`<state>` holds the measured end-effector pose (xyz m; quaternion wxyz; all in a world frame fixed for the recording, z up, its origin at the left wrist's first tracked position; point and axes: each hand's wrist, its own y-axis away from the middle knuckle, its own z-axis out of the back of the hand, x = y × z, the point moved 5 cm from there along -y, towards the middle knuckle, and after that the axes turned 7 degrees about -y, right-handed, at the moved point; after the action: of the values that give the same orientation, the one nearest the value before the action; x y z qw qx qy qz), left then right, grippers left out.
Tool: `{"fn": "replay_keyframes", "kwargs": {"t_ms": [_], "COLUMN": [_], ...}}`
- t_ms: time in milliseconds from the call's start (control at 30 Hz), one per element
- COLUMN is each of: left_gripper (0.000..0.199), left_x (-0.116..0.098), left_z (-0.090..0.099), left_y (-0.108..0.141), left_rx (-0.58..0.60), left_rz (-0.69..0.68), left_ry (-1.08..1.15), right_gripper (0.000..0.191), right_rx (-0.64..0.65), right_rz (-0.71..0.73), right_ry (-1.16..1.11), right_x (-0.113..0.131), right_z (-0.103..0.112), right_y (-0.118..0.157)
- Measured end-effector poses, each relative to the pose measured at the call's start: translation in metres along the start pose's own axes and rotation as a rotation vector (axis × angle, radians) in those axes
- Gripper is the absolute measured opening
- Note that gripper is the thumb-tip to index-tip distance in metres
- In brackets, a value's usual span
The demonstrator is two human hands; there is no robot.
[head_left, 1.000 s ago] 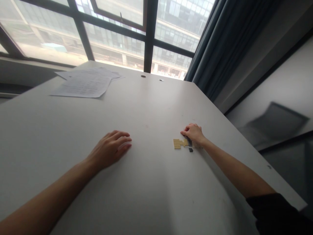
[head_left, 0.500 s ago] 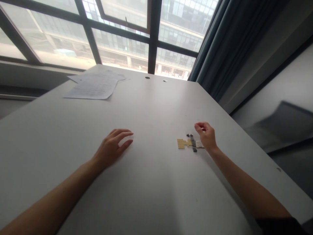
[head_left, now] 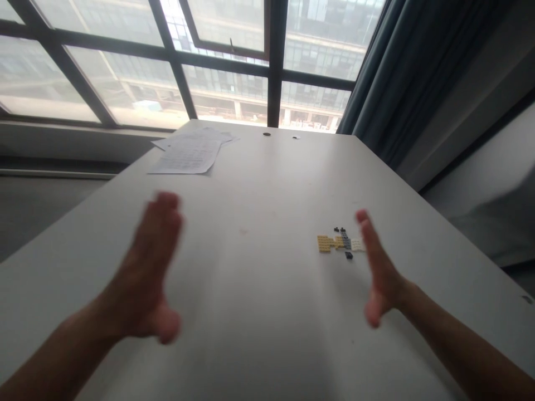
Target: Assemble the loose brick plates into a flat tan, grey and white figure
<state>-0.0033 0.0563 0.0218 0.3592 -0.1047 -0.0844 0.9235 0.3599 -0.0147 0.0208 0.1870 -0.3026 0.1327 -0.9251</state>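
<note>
The left hand (head_left: 144, 273), blurred, and the right hand (head_left: 382, 278) are both spread wide, thumbs apart from fingers and nothing held, seemingly lifted with palms facing inward so as not to press on anything. Just beyond the right fingers' left side, yellow bricks (head_left: 324, 243), a grey piece (head_left: 345, 240) and white bricks (head_left: 356, 244) lie in a row, dark pieces (head_left: 349, 255) around it — perhaps grouped for reach. Broad surface (head_left: 267, 289) runs between the hands, while the bricks sit inward of its slanting right edge — papers (head_left: 184, 156) lie toward the far left corner.
</note>
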Motion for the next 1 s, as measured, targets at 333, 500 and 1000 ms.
{"fn": "replay_keyframes", "kwargs": {"t_ms": [333, 500, 1000], "left_gripper": [0.102, 0.102, 0.041], "left_x": [-0.072, -0.073, 0.017], "left_z": [-0.077, -0.073, -0.062], "left_y": [0.001, 0.000, -0.007], "left_rx": [0.377, 0.376, -0.089], "left_rz": [-0.487, -0.459, 0.200], "left_ry": [0.114, 0.172, 0.533], "right_gripper": [0.108, 0.106, 0.099], "right_rx": [0.719, 0.701, 0.150], "right_rz": [0.378, 0.398, -0.192], "right_ry": [-0.093, -0.067, 0.365], "right_x": [0.031, 0.033, -0.114], "right_z": [-0.090, -0.091, -0.031], "right_y": [0.011, 0.014, 0.012]}}
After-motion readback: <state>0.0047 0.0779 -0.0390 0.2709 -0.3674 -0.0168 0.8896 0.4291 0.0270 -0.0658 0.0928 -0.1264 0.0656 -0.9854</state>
